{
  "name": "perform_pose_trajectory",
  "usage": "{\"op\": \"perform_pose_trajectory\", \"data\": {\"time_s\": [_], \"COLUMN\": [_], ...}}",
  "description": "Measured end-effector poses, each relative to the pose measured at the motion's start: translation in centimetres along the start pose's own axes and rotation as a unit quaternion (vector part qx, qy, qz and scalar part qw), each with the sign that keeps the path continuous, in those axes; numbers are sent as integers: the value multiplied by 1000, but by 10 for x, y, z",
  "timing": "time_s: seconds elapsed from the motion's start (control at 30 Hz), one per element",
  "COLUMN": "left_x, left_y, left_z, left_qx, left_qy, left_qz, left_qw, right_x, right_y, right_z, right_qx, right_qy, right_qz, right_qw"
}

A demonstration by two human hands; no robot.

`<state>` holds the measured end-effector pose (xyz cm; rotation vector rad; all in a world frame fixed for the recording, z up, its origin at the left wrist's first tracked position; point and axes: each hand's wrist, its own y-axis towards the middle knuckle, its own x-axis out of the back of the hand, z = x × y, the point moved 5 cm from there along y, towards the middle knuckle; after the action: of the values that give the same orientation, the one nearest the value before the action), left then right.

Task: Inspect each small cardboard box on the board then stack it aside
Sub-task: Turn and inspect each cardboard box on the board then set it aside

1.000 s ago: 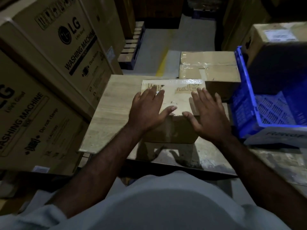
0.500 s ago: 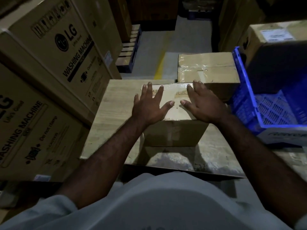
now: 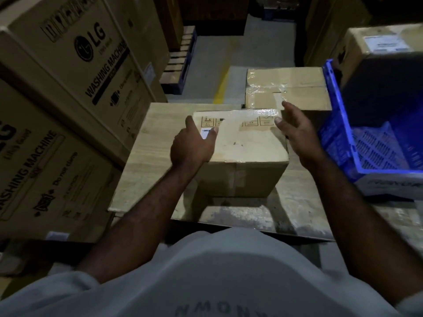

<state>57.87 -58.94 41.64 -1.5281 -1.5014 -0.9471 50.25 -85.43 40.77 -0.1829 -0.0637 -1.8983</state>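
Box: the brown tape-sealed cardboard box point(image 3: 247, 143) sits upright on the pale wooden board point(image 3: 137, 161), near its far edge, with its printed top facing up.
Left hand: the left hand point(image 3: 191, 146) lies against the box's left wall with the thumb over the top edge. The fingers that show are straight, so it braces the box and does not clench it.
Right hand: the right hand point(image 3: 297, 136) is spread and relaxed just beside the right wall. Contact cannot be told.
Weight: probably moderate, judging by its size and by two hands being used.
Stiffness: the walls look rigid and the corners crisp.
Surface: the glossy tape on top is likely slick, while the bare card on the sides offers friction.
Hold: palms on opposite side walls, or fingers under the bottom edges.
Aside: a second taped cardboard box point(image 3: 286, 88) stands just behind.
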Motion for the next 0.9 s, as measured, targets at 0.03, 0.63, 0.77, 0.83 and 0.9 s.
{"op": "perform_pose_trajectory", "data": {"time_s": [0.03, 0.63, 0.77, 0.83, 0.9], "left_x": [0, 63, 61, 49, 30], "left_y": [-2, -29, -43, -47, -54], "left_z": [2, 85, 116, 123, 128], "left_qx": [8, 46, 59, 51, 41], "left_qy": [1, -288, -318, -275, -220], "left_qz": [-2, -96, -99, -72, -30], "left_qw": [1000, 952, 941, 958, 974], "right_x": [1, -65, -79, -90, -97], "right_y": [2, -1, 7, 14, 21], "right_z": [-7, 3, -6, -13, -21], "right_qx": [-25, 55, 56, 65, 59], "right_qy": [17, 34, -29, -46, -62], "right_qz": [12, 183, 225, 243, 254], "right_qw": [999, 981, 972, 967, 963]}}
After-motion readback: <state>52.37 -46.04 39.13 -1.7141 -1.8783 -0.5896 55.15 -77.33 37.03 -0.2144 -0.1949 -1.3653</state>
